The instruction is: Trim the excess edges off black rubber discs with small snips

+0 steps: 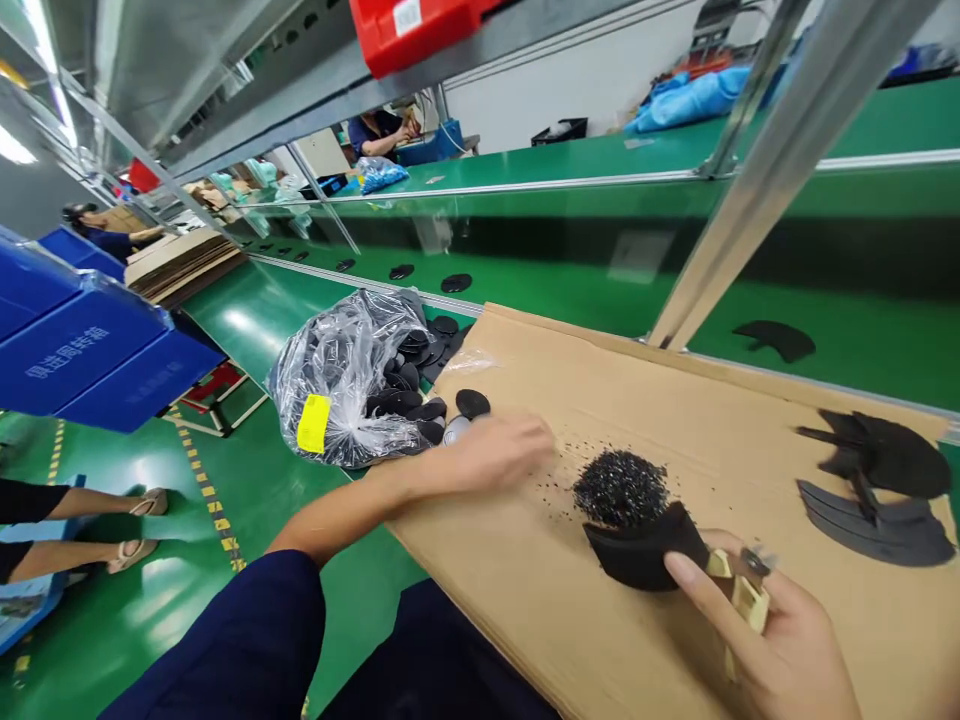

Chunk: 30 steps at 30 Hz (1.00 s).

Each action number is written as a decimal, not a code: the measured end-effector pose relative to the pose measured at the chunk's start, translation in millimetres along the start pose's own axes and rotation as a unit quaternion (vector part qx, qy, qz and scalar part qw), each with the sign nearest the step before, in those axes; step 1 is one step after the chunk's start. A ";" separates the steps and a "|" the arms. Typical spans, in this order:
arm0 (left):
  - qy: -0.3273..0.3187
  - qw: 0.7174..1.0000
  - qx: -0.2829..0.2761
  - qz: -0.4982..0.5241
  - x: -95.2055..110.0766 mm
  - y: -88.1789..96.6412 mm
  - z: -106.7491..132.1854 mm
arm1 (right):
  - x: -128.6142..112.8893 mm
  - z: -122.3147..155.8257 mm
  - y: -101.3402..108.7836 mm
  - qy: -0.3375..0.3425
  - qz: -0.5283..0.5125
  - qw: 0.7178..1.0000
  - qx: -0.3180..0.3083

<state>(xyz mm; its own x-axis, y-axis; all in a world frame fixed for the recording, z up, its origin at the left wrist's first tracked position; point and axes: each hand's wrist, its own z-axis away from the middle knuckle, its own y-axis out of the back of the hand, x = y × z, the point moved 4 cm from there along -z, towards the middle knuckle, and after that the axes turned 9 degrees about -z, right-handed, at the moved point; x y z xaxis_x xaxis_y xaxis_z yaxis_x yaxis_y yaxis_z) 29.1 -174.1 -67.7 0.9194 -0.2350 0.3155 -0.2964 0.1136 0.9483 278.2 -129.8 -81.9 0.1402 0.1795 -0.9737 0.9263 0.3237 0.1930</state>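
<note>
My left hand (pixel 491 452) reaches across the cardboard sheet (pixel 675 420) toward the black round pads (pixel 420 400) spilling from a clear plastic bag (pixel 337 385); its fingers are blurred and curled over a pale piece. My right hand (pixel 765 630) grips a small tan-handled tool (pixel 742 590) and presses against a curved black pad (pixel 645 550). A heap of fine black shavings (pixel 621 487) lies just behind that pad.
Trimmed black pieces (pixel 877 480) are stacked at the right of the cardboard. A green conveyor (pixel 525 270) carries more black pads behind. Metal frame posts (pixel 772 170) rise at the right. Blue crates (pixel 82 340) stand left; other people sit farther along.
</note>
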 end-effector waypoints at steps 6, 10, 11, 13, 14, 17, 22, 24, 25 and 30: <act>0.261 0.944 -0.004 -0.203 -84.0 21.1 26.0 | 6.7 4.2 0.2 -0.049 -0.045 0.998 0.009; 0.259 0.953 0.018 -0.153 -93.1 14.6 19.0 | 0.2 6.5 -1.4 -0.055 -0.059 0.997 0.015; 0.252 0.958 0.029 -0.136 -92.5 13.0 14.3 | -1.4 6.9 -2.0 -0.052 -0.062 0.997 0.015; 0.237 0.965 0.055 -0.098 -89.3 11.0 3.8 | -3.5 7.7 -3.1 -0.048 -0.067 0.996 0.015; 0.228 0.968 0.065 -0.082 -86.3 10.3 -1.3 | -3.9 8.0 -3.3 -0.047 -0.067 0.997 0.014; 0.179 0.974 0.134 0.030 -65.9 10.9 -11.6 | -2.7 9.2 -2.1 -0.048 -0.062 0.997 0.023; 0.004 0.925 0.199 0.325 6.7 7.3 -13.9 | 2.6 11.7 -0.8 -0.060 -0.060 0.996 0.033; -0.036 0.923 0.178 0.340 35.0 1.1 -16.2 | 3.3 13.0 -3.6 -0.065 -0.076 0.995 0.011; -0.049 0.927 0.174 0.329 46.0 -2.2 -18.1 | 2.9 13.7 -5.1 -0.065 -0.083 0.994 0.001; -0.099 0.949 0.215 0.208 68.1 -17.0 -27.6 | 1.3 17.1 -6.6 -0.066 -0.090 0.994 -0.004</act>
<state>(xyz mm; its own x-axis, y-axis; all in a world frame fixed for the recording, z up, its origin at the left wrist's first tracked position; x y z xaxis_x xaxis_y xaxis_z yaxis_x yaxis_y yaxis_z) 103.9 -165.4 -63.3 0.6454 -0.4374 0.6262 -0.7408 -0.1583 0.6528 278.3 -147.6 -86.6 0.0178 -0.0046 -0.9998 0.9375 0.3476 0.0151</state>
